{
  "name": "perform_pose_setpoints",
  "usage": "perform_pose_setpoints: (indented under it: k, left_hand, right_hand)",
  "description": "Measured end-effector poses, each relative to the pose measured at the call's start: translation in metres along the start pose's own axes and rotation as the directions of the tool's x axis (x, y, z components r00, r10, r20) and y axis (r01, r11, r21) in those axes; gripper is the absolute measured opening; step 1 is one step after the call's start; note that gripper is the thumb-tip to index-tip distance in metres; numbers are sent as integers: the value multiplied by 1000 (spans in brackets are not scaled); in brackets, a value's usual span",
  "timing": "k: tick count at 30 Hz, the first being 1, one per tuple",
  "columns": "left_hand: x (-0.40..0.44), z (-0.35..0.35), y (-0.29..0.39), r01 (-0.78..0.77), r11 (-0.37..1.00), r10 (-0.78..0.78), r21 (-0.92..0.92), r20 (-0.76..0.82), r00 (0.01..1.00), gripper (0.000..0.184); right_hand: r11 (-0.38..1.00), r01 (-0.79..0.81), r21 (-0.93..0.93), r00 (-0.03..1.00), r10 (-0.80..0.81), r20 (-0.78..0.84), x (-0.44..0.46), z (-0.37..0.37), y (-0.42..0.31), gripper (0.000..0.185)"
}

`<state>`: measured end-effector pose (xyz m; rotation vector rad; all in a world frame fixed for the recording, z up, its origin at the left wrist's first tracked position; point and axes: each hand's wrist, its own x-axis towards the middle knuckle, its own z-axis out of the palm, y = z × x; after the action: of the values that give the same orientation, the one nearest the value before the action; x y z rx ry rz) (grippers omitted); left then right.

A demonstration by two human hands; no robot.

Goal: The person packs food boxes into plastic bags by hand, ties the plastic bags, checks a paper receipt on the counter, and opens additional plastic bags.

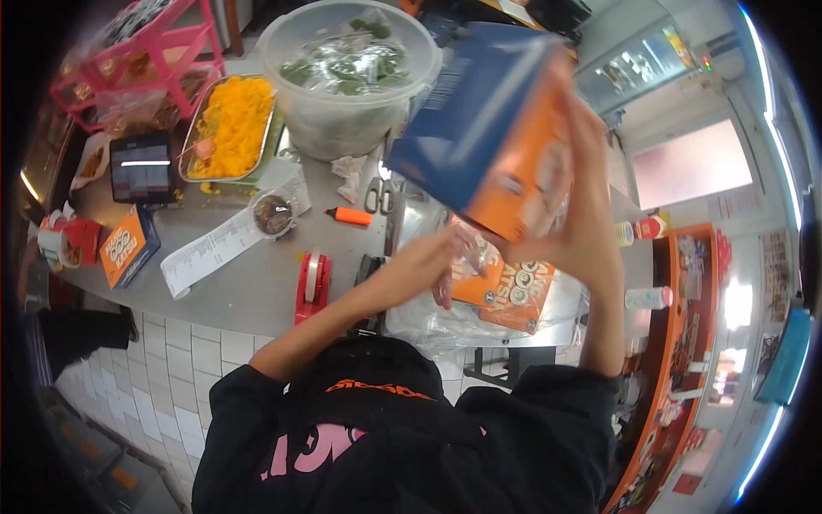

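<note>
My right hand (pixel 580 218) grips a blue and orange cardboard food box (pixel 479 111), raised and tilted above the table. Just under the box's lower edge, my left hand (pixel 424 270) has its fingers curled on a clear plastic bag (pixel 415 321); part of the grip is blurred. Beneath my hands lie orange printed boxes (pixel 518 295), with the clear plastic spread around them.
Leftward on the metal table are a tape dispenser (pixel 313 287), an orange highlighter (pixel 348 216), scissors (pixel 379 194), a lidded sauce cup (pixel 274 214) on a receipt (pixel 210 254), a tray of yellow food (pixel 231 128) and another box (pixel 133 248). A large bucket (pixel 334 120) stands behind.
</note>
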<state>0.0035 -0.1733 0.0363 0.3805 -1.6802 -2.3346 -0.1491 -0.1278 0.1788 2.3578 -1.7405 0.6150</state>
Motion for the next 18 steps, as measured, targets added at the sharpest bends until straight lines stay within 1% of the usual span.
perform_pose_setpoints:
  k: [1, 2, 3, 4, 5, 6, 7, 8, 9, 10, 11, 12, 13, 14, 15, 17, 18]
  left_hand:
    - [1, -4, 8, -14, 997, 12, -73, -28, 1000, 23]
    - [0, -7, 21, -98, 980, 84, -171, -89, 992, 23]
    - [1, -7, 33, -185, 948, 147, -261, -159, 976, 24]
    - [6, -7, 41, -181, 949, 147, -258, -146, 978, 24]
    - [11, -7, 49, -244, 930, 204, -277, -163, 965, 25]
    - [14, -5, 54, -302, 907, 258, -293, -181, 949, 26]
    - [15, 0, 58, -296, 910, 257, -290, -165, 952, 26]
    - [17, 7, 61, -326, 909, 299, -258, -141, 944, 26]
    - [20, 12, 61, -315, 914, 291, -258, -127, 948, 26]
    - [23, 17, 60, -303, 918, 283, -258, -113, 953, 28]
    - [26, 23, 59, -291, 921, 275, -257, -99, 956, 29]
    - [28, 27, 60, -321, 902, 313, -289, -75, 947, 29]
    - [31, 32, 62, -349, 879, 351, -324, -53, 935, 28]
    - [30, 35, 61, -331, 878, 338, -346, -44, 940, 29]
    - [31, 38, 62, -312, 884, 328, -348, -14, 944, 29]
    - [33, 43, 63, -356, 865, 398, -353, 51, 916, 30]
    - [32, 48, 64, -376, 881, 379, -287, -47, 924, 33]
  right_hand:
    - [998, -42, 49, 988, 49, -150, -20, -5, -1, 121]
    - [998, -54, 38, 986, 59, -154, -40, -5, -3, 121]
    - [984, -156, 87, 957, 172, -235, -61, 0, -4, 118]
    - [957, -249, 146, 908, 284, -309, -80, 5, -5, 116]
    - [912, -312, 267, 889, 379, -256, -97, 9, -6, 115]
    - [882, -391, 262, 879, 442, -180, -109, 11, -8, 112]
    - [847, -468, 252, 857, 505, -106, -119, 13, -10, 108]
    - [842, -479, 248, 848, 517, -120, -129, 17, -7, 108]
    - [714, -658, 237, 736, 677, 7, -140, 21, -5, 104]
    - [552, -809, 203, 581, 803, 130, -150, 24, -3, 101]
    - [536, -819, 206, 564, 817, 117, -155, 27, -4, 101]
    - [459, -884, -86, 454, 888, 73, -154, 33, -4, 99]
    - [323, -873, -366, 347, 938, -1, -150, 40, -4, 97]
    - [193, -880, -433, 266, 957, -113, -142, 49, -5, 99]
    - [163, -890, -426, 237, 963, -126, -138, 58, -3, 99]
    - [122, -869, -480, 249, 945, -211, -136, 69, 3, 100]
    - [133, -873, -470, 226, 963, -147, -135, 66, 2, 96]
